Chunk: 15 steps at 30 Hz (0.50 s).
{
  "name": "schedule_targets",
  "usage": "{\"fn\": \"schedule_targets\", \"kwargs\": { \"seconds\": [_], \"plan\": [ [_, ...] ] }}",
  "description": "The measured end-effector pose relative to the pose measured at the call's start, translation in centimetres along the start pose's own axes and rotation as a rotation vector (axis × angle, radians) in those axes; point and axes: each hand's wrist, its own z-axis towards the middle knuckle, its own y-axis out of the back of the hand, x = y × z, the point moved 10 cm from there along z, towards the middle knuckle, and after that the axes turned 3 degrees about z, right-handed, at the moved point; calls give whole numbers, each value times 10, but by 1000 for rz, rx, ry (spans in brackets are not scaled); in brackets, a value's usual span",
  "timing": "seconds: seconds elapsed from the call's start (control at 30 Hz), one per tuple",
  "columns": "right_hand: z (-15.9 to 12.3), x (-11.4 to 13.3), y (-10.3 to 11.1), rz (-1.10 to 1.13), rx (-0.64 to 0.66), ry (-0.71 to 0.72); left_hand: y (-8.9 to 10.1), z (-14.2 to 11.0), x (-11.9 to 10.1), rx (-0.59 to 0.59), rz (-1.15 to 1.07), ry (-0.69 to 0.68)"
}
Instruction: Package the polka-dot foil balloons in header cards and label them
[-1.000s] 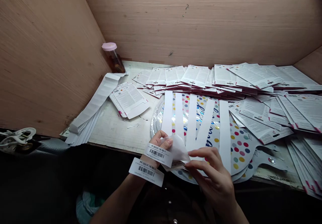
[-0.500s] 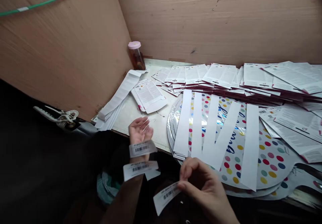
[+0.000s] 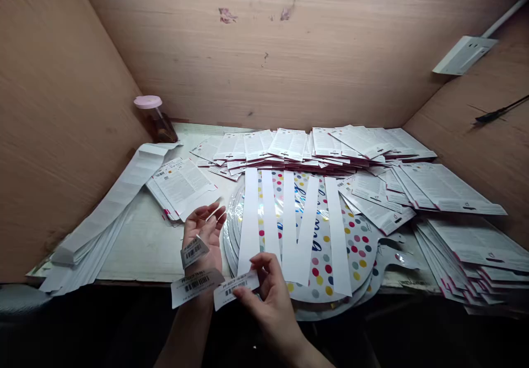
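Enclosing the hands on three sides, bare wooden panels (image 3: 198, 76) rise behind the work. In front of them the pale tabletop (image 3: 140, 258) runs from left of the left hand to well right of the right one. Printed cards (image 3: 289, 144) lie in overlapping piles beyond both hands and off to the right, with a smaller bunch just past the left hand. Ahead of the right hand is a stack of polka-dotted discs (image 3: 363, 247), with white strips (image 3: 250, 219) laid across it. A folded paper band (image 3: 111, 208) stretches away to the left of the left hand. The left hand (image 3: 205, 238) is turned up, its fingers loosely curled; whether they pinch the thin pale edge at their tips I cannot tell. The right hand (image 3: 270, 296) is grasping something between thumb and fingers. Smaller are a pink-lidded jar (image 3: 157, 121) in the far corner beyond the left hand and a socket plate (image 3: 463, 57) high on the right. Smallest are the barcode labels (image 3: 237, 290): one in the right hand's pinch, two on the left palm and wrist. The step seems to be handling labels singly, and the next move calls for a light edge grip without creasing.
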Motion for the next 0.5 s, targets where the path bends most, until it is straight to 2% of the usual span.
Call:
{"fn": "schedule_targets", "kwargs": {
  "seconds": [0.1, 0.2, 0.33, 0.4, 0.47, 0.5],
  "plan": [
    [-1, 6, 14, 209, -69, -41, -10, 2, 24, -29, -102, 95],
    [1, 5, 6, 235, -72, -46, -17, 9, 43, -118, -173, 144],
    [4, -7, -15, -62, -104, 94, -25, 16, 48, -212, -215, 173],
    [13, -14, -20, -255, -84, 197, -32, 17, 46, -198, -187, 199],
    [27, -13, -6, -393, -45, 298, -33, 19, 47, -152, -133, 229],
    [32, -5, 11, -468, -42, 353, -31, 21, 48, -111, -100, 220]
  ]
}}
